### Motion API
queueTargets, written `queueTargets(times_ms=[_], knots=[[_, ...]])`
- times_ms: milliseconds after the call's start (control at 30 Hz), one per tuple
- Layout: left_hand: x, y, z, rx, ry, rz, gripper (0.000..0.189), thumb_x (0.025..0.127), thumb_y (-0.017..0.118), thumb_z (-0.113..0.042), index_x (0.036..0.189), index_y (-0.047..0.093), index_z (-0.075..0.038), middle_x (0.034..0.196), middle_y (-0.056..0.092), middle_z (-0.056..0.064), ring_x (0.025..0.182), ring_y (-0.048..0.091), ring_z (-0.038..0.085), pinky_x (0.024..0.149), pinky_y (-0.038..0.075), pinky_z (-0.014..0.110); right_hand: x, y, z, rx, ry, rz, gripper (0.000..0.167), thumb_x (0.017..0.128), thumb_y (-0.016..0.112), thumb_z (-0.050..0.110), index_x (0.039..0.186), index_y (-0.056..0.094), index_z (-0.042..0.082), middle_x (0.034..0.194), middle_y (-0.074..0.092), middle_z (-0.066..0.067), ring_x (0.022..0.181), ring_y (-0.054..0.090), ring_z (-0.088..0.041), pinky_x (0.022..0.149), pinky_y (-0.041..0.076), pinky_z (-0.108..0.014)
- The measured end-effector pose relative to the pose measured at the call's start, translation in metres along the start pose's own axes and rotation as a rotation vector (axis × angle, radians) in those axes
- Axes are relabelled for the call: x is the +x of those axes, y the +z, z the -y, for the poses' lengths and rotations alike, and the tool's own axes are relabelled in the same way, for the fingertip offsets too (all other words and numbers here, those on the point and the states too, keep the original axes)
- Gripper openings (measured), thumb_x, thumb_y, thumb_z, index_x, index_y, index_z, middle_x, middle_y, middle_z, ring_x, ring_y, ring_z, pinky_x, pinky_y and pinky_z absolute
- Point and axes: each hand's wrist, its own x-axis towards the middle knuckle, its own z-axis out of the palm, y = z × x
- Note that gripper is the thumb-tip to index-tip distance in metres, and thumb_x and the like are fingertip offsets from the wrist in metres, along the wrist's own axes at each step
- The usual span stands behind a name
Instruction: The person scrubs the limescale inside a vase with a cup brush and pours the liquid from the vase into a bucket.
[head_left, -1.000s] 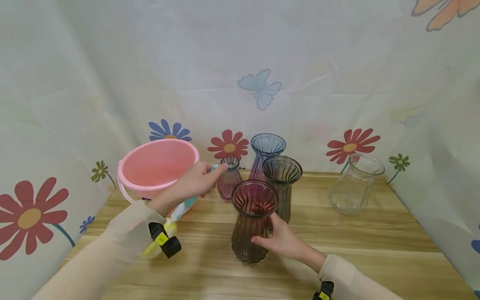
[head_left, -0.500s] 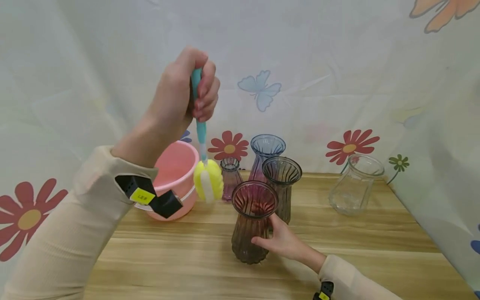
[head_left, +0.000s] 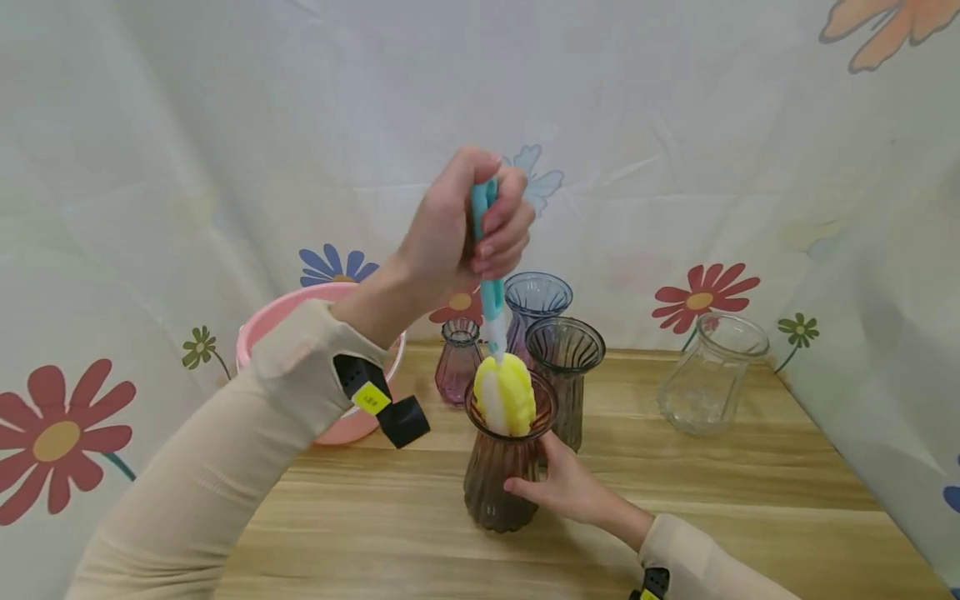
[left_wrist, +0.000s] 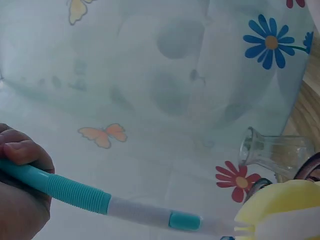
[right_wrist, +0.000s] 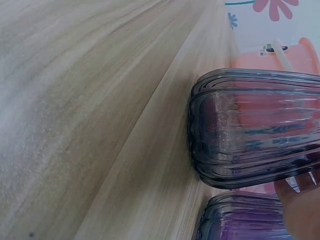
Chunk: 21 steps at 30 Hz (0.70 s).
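Note:
My left hand grips the teal-and-white handle of a sponge brush, raised over the vases. The brush's yellow and white sponge head points down at the mouth of a dark ribbed glass vase, its lower part inside the rim. In the left wrist view the sponge head shows at the lower right. My right hand holds that vase at its side, thumb in front; the fingers behind are mostly hidden. The vase stands upright on the table, and its ribbed base fills the right wrist view's right side.
Behind the held vase stand a grey glass vase, a blue-to-pink vase and a small pinkish vase. A clear glass vase is at the right. A pink bucket sits at the left, partly behind my left arm.
My left hand has lifted the sponge brush from beside the bucket, then carried it right and lowered its head into the vase's mouth. The right hand and vase stay put.

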Motion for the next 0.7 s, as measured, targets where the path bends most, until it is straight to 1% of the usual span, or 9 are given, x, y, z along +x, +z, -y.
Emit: queueTargets(times_ms=[33, 100, 233, 333, 500, 600, 700], knots=[[0.000, -0.001, 0.006, -0.007, -0.016, 0.008, 0.039, 0.087, 0.016, -0.019, 0.052, 0.030, -0.014, 0.042, 0.029, -0.004, 0.035, 0.023, 0.013, 0.036, 0.017, 0.027, 0.000, 0.000, 0.000, -0.005, -0.001, 0.000, 0.083, 0.076, 0.074, 0.028, 0.142, 0.025, 0.015, 0.140, 0.040, -0.008, 0.125, 0.044, -0.025, 0.097, 0.040, -0.043], [-0.001, -0.003, 0.017, -0.029, -0.036, 0.001, 0.037, 0.087, 0.016, -0.020, 0.052, 0.029, -0.014, 0.043, 0.028, -0.004, 0.036, 0.022, 0.013, 0.037, 0.016, 0.027, -0.001, 0.001, 0.001, -0.007, -0.008, -0.005, 0.082, 0.076, 0.074, 0.027, 0.141, 0.027, 0.013, 0.138, 0.042, -0.009, 0.122, 0.046, -0.025, 0.095, 0.042, -0.041], [-0.003, -0.004, 0.037, -0.071, -0.071, -0.045, 0.036, 0.087, 0.017, -0.020, 0.053, 0.027, -0.014, 0.044, 0.025, -0.004, 0.036, 0.021, 0.011, 0.037, 0.016, 0.026, -0.001, 0.002, 0.001, -0.007, -0.022, -0.016, 0.080, 0.076, 0.074, 0.025, 0.140, 0.028, 0.012, 0.136, 0.044, -0.009, 0.120, 0.047, -0.024, 0.094, 0.043, -0.037], [-0.008, -0.003, 0.052, -0.074, -0.090, -0.071, 0.036, 0.087, 0.018, -0.019, 0.053, 0.026, -0.013, 0.044, 0.024, -0.004, 0.036, 0.021, 0.011, 0.037, 0.016, 0.025, -0.001, 0.001, 0.000, -0.009, -0.015, -0.020, 0.079, 0.076, 0.074, 0.027, 0.139, 0.029, 0.012, 0.136, 0.044, -0.009, 0.121, 0.047, -0.024, 0.094, 0.043, -0.037], [-0.019, -0.005, 0.074, -0.070, -0.095, -0.117, 0.033, 0.085, 0.019, -0.019, 0.053, 0.025, -0.013, 0.044, 0.024, -0.004, 0.037, 0.020, 0.012, 0.038, 0.016, 0.025, -0.001, 0.001, 0.000, -0.021, -0.003, -0.024, 0.077, 0.076, 0.073, 0.029, 0.138, 0.031, 0.012, 0.135, 0.045, -0.009, 0.120, 0.048, -0.023, 0.094, 0.043, -0.038], [-0.030, -0.007, 0.091, -0.044, -0.131, -0.140, 0.033, 0.085, 0.020, -0.019, 0.053, 0.025, -0.012, 0.045, 0.025, -0.003, 0.037, 0.021, 0.013, 0.039, 0.018, 0.026, -0.001, 0.002, 0.000, -0.030, 0.000, -0.031, 0.076, 0.076, 0.074, 0.030, 0.137, 0.032, 0.011, 0.132, 0.047, -0.009, 0.116, 0.050, -0.022, 0.091, 0.045, -0.034], [-0.041, -0.008, 0.110, -0.008, -0.194, -0.142, 0.032, 0.086, 0.020, -0.018, 0.055, 0.024, -0.009, 0.046, 0.025, -0.002, 0.039, 0.021, 0.015, 0.042, 0.021, 0.026, -0.002, 0.003, -0.001, -0.043, -0.009, -0.040, 0.077, 0.075, 0.074, 0.032, 0.137, 0.032, 0.012, 0.132, 0.047, -0.008, 0.116, 0.049, -0.021, 0.091, 0.044, -0.034]])
